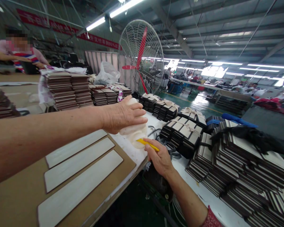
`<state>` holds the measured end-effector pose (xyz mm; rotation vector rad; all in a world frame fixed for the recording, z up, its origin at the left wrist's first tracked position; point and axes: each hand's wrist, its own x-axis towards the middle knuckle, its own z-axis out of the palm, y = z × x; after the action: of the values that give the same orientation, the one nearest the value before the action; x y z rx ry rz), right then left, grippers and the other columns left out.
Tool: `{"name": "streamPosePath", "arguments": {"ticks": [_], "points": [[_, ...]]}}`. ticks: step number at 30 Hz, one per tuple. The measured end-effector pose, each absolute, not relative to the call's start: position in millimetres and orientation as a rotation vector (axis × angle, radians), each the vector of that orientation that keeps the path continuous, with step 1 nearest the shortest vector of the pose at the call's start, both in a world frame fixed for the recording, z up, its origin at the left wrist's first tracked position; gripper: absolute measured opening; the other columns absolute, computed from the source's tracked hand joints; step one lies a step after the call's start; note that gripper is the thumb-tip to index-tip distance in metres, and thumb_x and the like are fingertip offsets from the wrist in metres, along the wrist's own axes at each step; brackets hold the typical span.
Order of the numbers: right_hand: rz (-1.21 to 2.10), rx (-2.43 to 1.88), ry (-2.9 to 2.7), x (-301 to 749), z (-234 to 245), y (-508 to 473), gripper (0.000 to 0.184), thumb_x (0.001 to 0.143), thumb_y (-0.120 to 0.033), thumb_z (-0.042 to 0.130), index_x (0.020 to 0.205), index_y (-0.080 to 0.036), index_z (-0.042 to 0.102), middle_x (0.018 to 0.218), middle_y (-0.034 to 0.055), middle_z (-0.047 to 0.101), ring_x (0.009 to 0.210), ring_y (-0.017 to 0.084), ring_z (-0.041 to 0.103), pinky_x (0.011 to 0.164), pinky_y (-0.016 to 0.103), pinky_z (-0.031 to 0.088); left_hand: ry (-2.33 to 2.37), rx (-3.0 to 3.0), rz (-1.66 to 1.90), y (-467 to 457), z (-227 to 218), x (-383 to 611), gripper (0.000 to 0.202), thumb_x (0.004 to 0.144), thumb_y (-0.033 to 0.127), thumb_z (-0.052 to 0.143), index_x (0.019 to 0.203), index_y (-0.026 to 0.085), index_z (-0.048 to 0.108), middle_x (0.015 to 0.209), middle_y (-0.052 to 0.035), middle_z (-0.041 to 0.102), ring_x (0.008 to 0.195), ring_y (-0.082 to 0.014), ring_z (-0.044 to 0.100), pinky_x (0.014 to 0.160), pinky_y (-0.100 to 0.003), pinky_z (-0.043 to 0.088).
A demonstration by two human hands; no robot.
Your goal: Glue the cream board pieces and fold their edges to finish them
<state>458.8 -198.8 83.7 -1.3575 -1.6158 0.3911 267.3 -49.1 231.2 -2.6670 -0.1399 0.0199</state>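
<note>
My left hand (pixel 124 115) reaches across the table and is wrapped round a white plastic bottle (pixel 134 132) tilted on its side. My right hand (pixel 159 159) comes up from below and pinches a thin yellow stick (pixel 148 144) whose tip meets the bottle's lower end. Three long white strips (pixel 82 170) lie side by side on a brown cardboard sheet (pixel 19 195) under my left forearm.
Stacks of dark folded cards (pixel 227 157) tied with ribbon crowd the white table (pixel 213 205) to the right. More stacks (pixel 66 90) stand at the back left, near a seated person (pixel 21 53). A large red-bladed fan (pixel 142 56) stands behind. A gap opens between the tables below.
</note>
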Motion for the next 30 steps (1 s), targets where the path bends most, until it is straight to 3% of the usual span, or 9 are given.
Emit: {"name": "streamPosePath", "arguments": {"ticks": [3,7,10,13,17,21,26,30], "points": [[-0.002,-1.445,-1.947,464,94,-209,0.029,0.106,-0.027,0.047,0.125,-0.017,0.068,0.096,0.0071,0.071,0.081,0.018,0.068,0.073,0.028,0.054,-0.15,-2.613,0.026,-47,229,268,0.085,0.059,0.012,0.069,0.14,0.028,0.049,0.143,-0.0135,0.053,0.131,-0.0377,0.041,0.115,-0.07,0.017],[-0.65,-1.459,-2.219,464,83,-212,0.035,0.107,-0.021,0.046,0.138,-0.009,0.056,0.095,0.009,0.068,0.075,0.018,0.064,0.06,0.03,0.047,-0.314,-2.621,-0.017,-47,231,272,0.079,0.063,0.017,0.069,0.139,0.024,0.049,0.136,-0.0144,0.055,0.127,-0.0374,0.044,0.107,-0.063,0.034],[-0.874,-1.411,-2.342,466,76,-204,0.037,0.105,-0.017,0.05,0.14,-0.008,0.052,0.093,0.0073,0.068,0.074,0.019,0.063,0.057,0.032,0.046,-0.425,-2.708,0.102,-47,233,274,0.083,0.06,0.022,0.071,0.141,0.022,0.049,0.134,-0.0147,0.055,0.12,-0.036,0.048,0.093,-0.052,0.047],[-0.905,-1.416,-2.508,468,83,-195,0.038,0.103,-0.015,0.051,0.141,-0.008,0.05,0.095,0.0071,0.067,0.078,0.02,0.064,0.056,0.034,0.047,-0.497,-2.776,0.208,-45,231,274,0.09,0.056,0.025,0.073,0.142,0.022,0.048,0.135,-0.0142,0.055,0.118,-0.0355,0.048,0.085,-0.046,0.05],[-0.985,-1.479,-2.55,465,94,-187,0.035,0.103,-0.012,0.047,0.137,-0.004,0.052,0.093,0.0074,0.065,0.075,0.02,0.065,0.052,0.034,0.047,-0.448,-2.743,0.124,-47,225,275,0.081,0.059,0.025,0.073,0.137,0.023,0.051,0.13,-0.0139,0.058,0.115,-0.0351,0.049,0.084,-0.048,0.049],[-1.051,-1.527,-2.441,463,92,-181,0.029,0.103,-0.011,0.046,0.13,-0.003,0.056,0.088,0.007,0.065,0.07,0.019,0.065,0.049,0.033,0.044,-0.314,-2.63,0.032,-54,227,281,0.073,0.06,0.02,0.072,0.131,0.024,0.054,0.127,-0.0133,0.059,0.117,-0.0355,0.049,0.091,-0.054,0.045],[-0.953,-1.55,-2.12,467,85,-184,0.031,0.107,-0.022,0.045,0.132,-0.007,0.056,0.085,0.006,0.067,0.067,0.017,0.066,0.052,0.031,0.044,-0.264,-2.591,-0.067,-53,235,277,0.082,0.062,0.018,0.072,0.139,0.028,0.047,0.133,-0.0122,0.058,0.124,-0.0363,0.046,0.102,-0.06,0.038],[-0.843,-1.456,-2.108,462,74,-191,0.03,0.107,-0.021,0.045,0.129,-0.006,0.06,0.083,0.0071,0.069,0.066,0.017,0.065,0.054,0.029,0.046,-0.256,-2.587,-0.041,-47,239,270,0.082,0.061,0.017,0.072,0.139,0.029,0.048,0.133,-0.0104,0.058,0.127,-0.0358,0.046,0.105,-0.058,0.036]]}}
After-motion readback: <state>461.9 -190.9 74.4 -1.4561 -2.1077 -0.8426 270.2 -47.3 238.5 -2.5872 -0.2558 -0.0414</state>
